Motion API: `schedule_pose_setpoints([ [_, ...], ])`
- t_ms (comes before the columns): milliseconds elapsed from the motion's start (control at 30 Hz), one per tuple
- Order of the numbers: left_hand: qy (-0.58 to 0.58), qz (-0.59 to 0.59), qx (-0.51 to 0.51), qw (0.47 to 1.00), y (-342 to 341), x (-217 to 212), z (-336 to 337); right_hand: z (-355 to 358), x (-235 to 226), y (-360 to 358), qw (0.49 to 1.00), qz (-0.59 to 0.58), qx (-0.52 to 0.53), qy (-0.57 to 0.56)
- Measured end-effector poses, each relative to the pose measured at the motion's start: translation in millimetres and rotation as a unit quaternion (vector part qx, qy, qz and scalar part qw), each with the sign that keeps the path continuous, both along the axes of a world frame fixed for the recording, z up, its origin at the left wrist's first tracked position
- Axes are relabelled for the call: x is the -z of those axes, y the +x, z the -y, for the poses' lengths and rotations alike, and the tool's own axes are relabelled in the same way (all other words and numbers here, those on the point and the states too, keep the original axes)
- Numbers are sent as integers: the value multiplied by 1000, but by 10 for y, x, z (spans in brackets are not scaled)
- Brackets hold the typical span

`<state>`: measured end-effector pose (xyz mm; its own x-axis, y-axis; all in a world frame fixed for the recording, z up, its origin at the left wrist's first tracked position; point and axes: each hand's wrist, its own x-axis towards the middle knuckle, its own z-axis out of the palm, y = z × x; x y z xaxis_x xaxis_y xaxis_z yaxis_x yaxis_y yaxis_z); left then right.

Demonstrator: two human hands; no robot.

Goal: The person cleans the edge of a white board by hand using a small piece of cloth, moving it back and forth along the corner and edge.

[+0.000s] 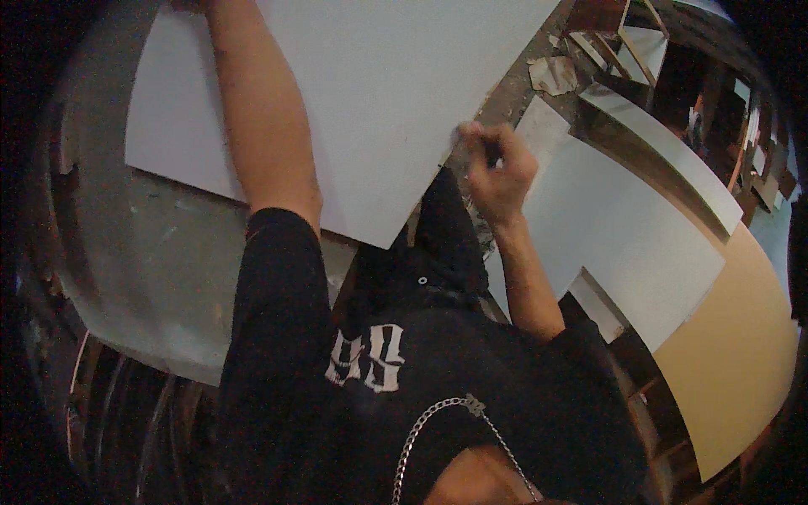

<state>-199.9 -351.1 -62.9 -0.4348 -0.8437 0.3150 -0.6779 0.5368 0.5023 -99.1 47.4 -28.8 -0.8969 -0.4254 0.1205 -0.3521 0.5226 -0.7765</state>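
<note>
A large white panel (370, 101) fills the upper middle, its near corner pointing toward my body. My left arm stretches across the panel to its far left part. Only a dark sliver of my left hand (187, 4) shows at the top rim, so its fingers are hidden. Beside the panel's right edge is my right hand (502, 172), slightly smeared by motion. Its fingers are curled in toward the thumb; whatever they may hold is too small to make out.
Under the panel on the left lies a grey surface (194, 278). To the right, a pale white-blue board (623, 219), a narrow white board (665, 147) and a tan board (741, 337) overlap. A crumpled brownish scrap (553, 76) lies on the littered floor, near wooden frame pieces (644, 50).
</note>
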Motion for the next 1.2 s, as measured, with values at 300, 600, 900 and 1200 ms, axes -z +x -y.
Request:
schedule_pose_setpoints([
  [300, -96, -13, -59, 994, 81, -155, -168, -558, -258, 396, 987, 120, -89, -57],
  [600, -118, -79, -70, 987, 119, -15, -356, -1247, -72, -1840, 976, 22, 140, -162],
  [900, -107, -88, -135, 981, 271, 4, -1078, -1344, -398, -4395, 879, 290, 93, -367],
  [1200, 33, -220, -36, 974, -2051, -266, -1633, -701, -940, -6498, 851, 363, -83, -371],
])
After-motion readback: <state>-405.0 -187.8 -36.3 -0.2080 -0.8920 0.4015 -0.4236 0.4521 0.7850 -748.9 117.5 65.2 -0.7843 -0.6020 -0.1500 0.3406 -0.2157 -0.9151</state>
